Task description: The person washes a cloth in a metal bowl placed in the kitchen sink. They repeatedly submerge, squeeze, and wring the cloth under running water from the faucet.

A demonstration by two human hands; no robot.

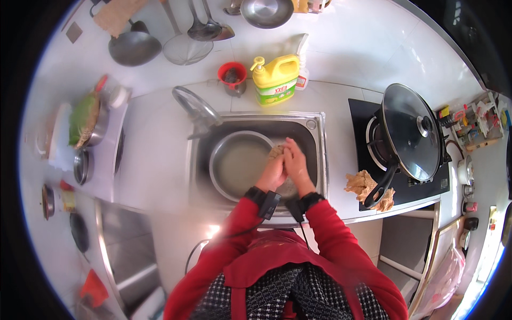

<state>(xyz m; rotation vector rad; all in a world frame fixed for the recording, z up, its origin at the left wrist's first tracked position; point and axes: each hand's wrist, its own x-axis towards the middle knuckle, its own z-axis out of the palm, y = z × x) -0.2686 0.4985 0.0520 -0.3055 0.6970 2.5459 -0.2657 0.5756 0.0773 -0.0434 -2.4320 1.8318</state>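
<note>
Over the right side of a steel sink, my left hand and my right hand are pressed together around a wrung, tan-brown cloth. Part of the cloth shows above my left hand's fingers; the rest is hidden between the palms. Just left of the hands, a round metal basin in the sink holds cloudy water. A curved faucet stands at the sink's back left corner. Both wrists wear black bands with small devices and cables.
Behind the sink stand a yellow pump jug, a white spray bottle and a red strainer cup. To the right, a lidded wok sits on a black gas hob, its handle over a crumpled brown cloth. Ladles hang on the wall.
</note>
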